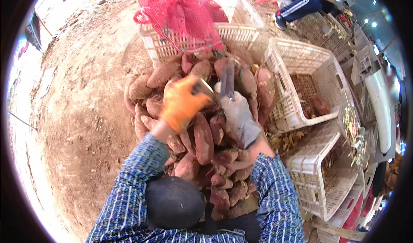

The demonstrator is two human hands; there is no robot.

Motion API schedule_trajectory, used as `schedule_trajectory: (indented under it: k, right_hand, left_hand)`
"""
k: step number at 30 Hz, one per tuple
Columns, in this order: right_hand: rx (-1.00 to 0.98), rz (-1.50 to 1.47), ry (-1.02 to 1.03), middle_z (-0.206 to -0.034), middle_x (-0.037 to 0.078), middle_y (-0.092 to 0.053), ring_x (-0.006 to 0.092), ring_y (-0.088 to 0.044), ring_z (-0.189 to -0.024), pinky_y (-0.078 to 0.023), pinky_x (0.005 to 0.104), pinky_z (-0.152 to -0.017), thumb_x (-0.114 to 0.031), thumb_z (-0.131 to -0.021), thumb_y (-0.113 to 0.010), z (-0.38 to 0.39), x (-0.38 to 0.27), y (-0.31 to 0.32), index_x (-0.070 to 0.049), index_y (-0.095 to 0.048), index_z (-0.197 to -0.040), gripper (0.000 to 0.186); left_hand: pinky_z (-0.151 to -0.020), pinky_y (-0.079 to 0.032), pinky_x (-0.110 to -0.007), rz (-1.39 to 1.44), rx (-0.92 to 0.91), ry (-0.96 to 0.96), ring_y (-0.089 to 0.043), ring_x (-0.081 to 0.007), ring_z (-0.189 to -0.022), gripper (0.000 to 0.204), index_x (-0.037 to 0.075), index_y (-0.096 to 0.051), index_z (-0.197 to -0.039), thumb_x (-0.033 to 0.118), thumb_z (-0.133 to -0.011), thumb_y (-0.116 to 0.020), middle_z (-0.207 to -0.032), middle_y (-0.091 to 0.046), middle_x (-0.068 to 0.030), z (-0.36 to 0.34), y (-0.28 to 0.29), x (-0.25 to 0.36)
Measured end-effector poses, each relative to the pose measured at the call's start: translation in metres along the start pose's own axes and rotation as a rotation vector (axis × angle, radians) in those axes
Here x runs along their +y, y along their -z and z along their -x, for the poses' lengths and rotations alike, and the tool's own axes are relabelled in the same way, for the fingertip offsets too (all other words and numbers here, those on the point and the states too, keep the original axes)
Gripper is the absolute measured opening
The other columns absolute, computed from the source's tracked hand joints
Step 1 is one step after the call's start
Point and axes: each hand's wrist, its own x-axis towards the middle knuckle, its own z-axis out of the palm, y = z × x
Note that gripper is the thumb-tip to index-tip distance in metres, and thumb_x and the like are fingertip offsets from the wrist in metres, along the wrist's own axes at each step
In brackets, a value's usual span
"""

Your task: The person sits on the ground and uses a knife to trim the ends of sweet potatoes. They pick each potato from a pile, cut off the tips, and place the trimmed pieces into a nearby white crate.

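My left hand (pixel 183 103), in an orange glove and slightly blurred, is closed around a sweet potato (pixel 201 88) with a pale cut face on its right side. To its right, my right hand (pixel 239 119) wears a grey glove and grips a knife (pixel 227 80), its broad blade pointing away from me. The blade and the held sweet potato are close together but apart. Beneath both hands spreads a heap of reddish sweet potatoes (pixel 203 139), reaching from my knees to the far crate.
A white plastic crate (pixel 241 32) stands beyond the heap with a red mesh bag (pixel 180 15) draped over it. At right, another crate (pixel 297 122) holds a sweet potato; a tipped crate (pixel 301 161) lies nearer. Bare dirt ground (pixel 81 127) stretches left. A person (pixel 301 2) sits far right.
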Motion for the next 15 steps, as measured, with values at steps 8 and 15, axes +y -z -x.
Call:
schedule_trajectory:
  k: [8, 15]
  right_hand:
    - [0.016, 0.321, 0.007, -0.074, 0.003, -0.058, 0.0101, -0.053, -0.059, -0.045, 0.0265, -0.053, -0.015, -0.094, -0.057, 0.067, -0.057, 0.139, -0.005, -0.057, -0.114, 0.023]
    - [0.368, -0.284, -0.121, -0.073, 0.004, -0.058, 0.0089, -0.05, -0.053, -0.042, 0.0235, -0.046, -0.023, -0.095, -0.06, 0.093, -0.056, 0.197, -0.004, -0.056, -0.101, 0.02]
  left_hand:
    - [-0.091, -0.045, -0.026, 1.24, 0.031, 0.055, -0.06, -0.0114, -0.098, 0.024, -0.001, -0.069, -0.11, 0.015, -0.093, -0.061, -0.103, -0.068, -0.0046, -0.051, 0.005, -0.006]
    - [-0.079, -0.047, -0.03, 1.995, -0.051, 0.153, -0.059, -0.0145, -0.082, 0.023, 0.009, -0.072, -0.097, 0.029, -0.085, -0.073, -0.087, -0.065, -0.0002, -0.173, -0.107, 0.154]
